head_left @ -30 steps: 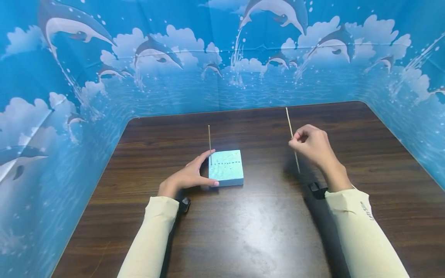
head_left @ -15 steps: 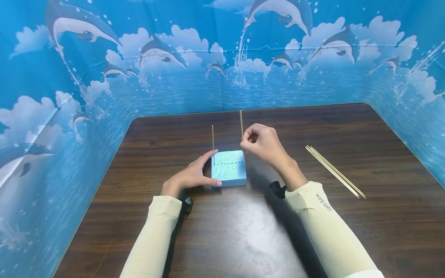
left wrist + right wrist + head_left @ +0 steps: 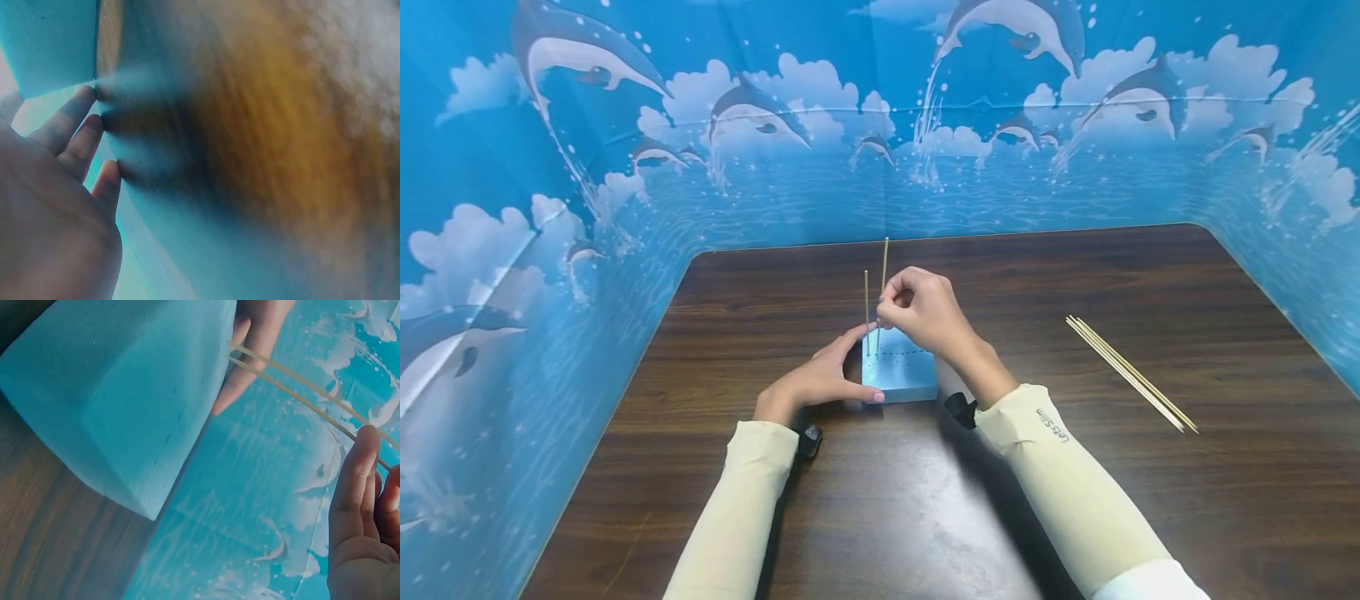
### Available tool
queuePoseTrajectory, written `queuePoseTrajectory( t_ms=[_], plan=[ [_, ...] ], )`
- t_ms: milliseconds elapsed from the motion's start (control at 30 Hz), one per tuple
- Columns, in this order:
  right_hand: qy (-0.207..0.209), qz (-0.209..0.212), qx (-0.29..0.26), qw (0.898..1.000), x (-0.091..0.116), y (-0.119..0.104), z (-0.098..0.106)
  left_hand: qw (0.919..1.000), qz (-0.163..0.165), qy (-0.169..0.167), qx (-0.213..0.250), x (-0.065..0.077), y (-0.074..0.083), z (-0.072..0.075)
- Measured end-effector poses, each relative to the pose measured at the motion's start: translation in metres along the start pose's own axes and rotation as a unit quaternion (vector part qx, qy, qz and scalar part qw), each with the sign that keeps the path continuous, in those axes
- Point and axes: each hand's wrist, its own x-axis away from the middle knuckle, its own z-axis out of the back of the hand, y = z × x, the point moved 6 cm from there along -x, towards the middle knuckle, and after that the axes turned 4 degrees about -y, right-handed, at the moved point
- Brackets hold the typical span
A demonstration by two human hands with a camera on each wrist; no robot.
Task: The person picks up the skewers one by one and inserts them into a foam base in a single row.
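A light-blue foam block (image 3: 898, 385) lies on the table, a row of small dark holes across its top. My left hand (image 3: 814, 379) holds it from the left, thumb at the front and index finger at the back corner; other fingertips meet its side in the left wrist view. One thin bamboo skewer (image 3: 867, 292) stands upright near the block's left edge. Just right of it, my right hand (image 3: 928, 315) pinches a second skewer (image 3: 885, 260) nearly upright. Its lower end is at the block's top; whether it is inserted, I cannot tell.
Several loose skewers (image 3: 1131, 373) lie together on the dark wooden table (image 3: 1000, 533) to the right. A blue dolphin-print curtain (image 3: 820, 200) surrounds the table's back and sides. Dark wrist cameras (image 3: 960, 410) sit under both wrists.
My right hand has carried its skewer leftward from the table's right side to the block, beside the standing skewer. The loose skewers came into sight. My left hand keeps its hold.
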Motion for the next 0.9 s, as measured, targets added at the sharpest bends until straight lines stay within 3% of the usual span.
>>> queuePoseTrajectory(
  t_ms=[467,900],
  plan=[
    [-0.047,-0.031,0.02,0.998,0.004,0.013,-0.018,0.9997,0.023,-0.004,-0.005,0.0,-0.002,0.0],
    [-0.043,-0.017,0.015,0.999,0.008,0.018,-0.027,0.9999,0.014,0.0,0.001,0.001,-0.001,0.001]
  ],
)
